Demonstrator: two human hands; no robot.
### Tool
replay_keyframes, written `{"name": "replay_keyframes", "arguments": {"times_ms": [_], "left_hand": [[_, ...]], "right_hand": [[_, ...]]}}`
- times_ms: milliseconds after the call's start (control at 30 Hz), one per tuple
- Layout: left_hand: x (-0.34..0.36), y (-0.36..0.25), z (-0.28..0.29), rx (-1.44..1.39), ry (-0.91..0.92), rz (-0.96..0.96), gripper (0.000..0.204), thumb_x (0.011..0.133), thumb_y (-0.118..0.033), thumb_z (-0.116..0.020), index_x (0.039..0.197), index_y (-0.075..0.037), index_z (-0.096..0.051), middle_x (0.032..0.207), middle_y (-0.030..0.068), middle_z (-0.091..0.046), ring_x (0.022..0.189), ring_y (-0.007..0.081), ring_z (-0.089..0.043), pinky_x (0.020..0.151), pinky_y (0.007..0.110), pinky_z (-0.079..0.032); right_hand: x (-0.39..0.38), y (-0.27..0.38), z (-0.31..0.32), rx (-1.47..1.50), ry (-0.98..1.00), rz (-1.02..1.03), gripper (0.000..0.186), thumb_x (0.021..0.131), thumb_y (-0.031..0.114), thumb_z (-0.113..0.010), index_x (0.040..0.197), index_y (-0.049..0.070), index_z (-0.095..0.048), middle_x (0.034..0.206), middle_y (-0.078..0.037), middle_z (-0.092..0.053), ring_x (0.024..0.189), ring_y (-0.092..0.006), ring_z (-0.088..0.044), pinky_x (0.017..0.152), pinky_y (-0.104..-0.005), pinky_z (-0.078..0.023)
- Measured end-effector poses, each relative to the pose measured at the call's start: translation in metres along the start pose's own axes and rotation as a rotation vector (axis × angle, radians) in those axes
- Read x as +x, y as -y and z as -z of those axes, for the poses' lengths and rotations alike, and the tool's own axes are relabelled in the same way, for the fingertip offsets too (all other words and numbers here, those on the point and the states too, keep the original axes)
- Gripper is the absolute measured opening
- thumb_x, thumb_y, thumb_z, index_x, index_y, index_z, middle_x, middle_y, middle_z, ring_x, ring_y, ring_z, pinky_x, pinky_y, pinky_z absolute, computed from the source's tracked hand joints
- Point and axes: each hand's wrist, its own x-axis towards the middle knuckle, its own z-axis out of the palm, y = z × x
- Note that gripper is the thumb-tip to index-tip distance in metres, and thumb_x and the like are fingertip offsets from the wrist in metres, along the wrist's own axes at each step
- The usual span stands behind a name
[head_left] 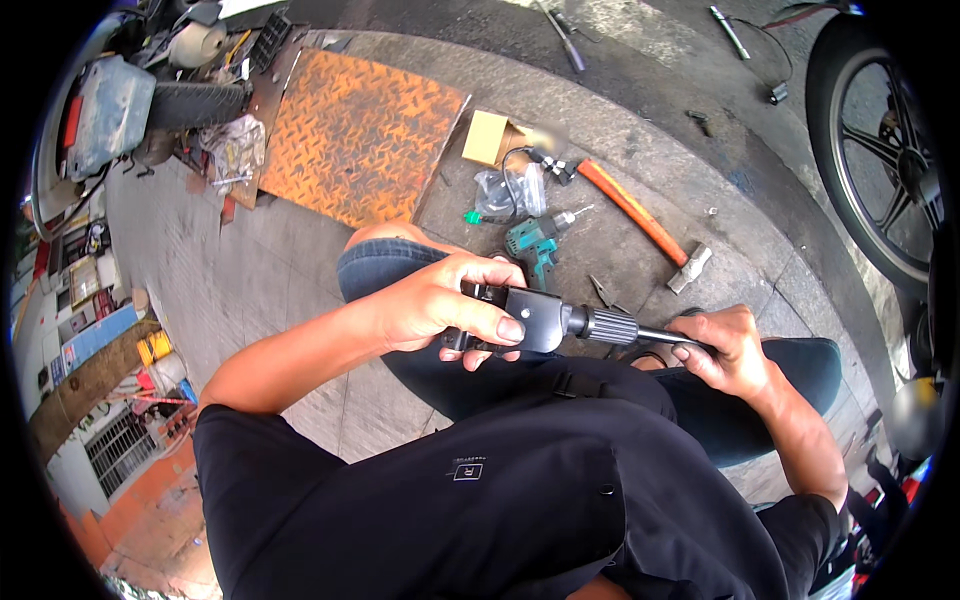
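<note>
Holding: a black power tool lies sideways across the lap, gripped at both ends by 2 hands.
Left hand: the left hand wraps the tool's black body, fingers curled tight around it and the thumb lying along its upper face.
Right hand: the right hand closes over the thin metal shaft that sticks out past the ribbed grey collar; fingertips pinch narrow on the shaft's far end.
Tool position: above the knees in dark jeans (the person looks to be seated or crouched), the body toward the left hand, the shaft toward the right.
Ground ahead: a teal cordless drill stands on the concrete just beyond the knee, with a clear plastic bag and a small cardboard box behind it.
Hammer: an orange-handled hammer lies to the right of the drill, head nearest the right hand.
Plate: a rusty orange checker plate lies flat, farther left.
Wheel: a motorcycle wheel stands at the right edge.
</note>
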Motion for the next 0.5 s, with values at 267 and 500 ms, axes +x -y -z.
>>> {"name": "replay_keyframes", "arguments": {"times_ms": [267, 500], "left_hand": [[0.015, -0.010, -0.011, -0.012, -0.061, -0.021, 0.030, 0.081, -0.017, -0.074, 0.104, -0.003, -0.061, 0.082, 0.0117, -0.069, 0.052, 0.0118, -0.062, 0.037, 0.019, -0.037], [0.055, -0.033, -0.025, -0.012, -0.122, -0.264, 0.034, 0.083, -0.014, -0.071, 0.111, -0.001, -0.058, 0.087, 0.0134, -0.069, 0.057, 0.0124, -0.064, 0.039, 0.019, -0.041]], "right_hand": [[0.002, -0.012, 0.021, -0.020, -0.024, -0.059, 0.024, 0.084, 0.029, -0.072, 0.091, 0.005, -0.070, 0.066, -0.011, -0.062, 0.059, -0.0304, -0.063, 0.056, -0.0384, -0.049], [0.038, -0.027, 0.097, -0.727, -0.182, 0.093, 0.047, 0.082, 0.047, -0.069, 0.106, 0.007, -0.065, 0.097, -0.012, -0.058, 0.092, -0.0304, -0.053, 0.082, -0.0411, -0.044]]}}
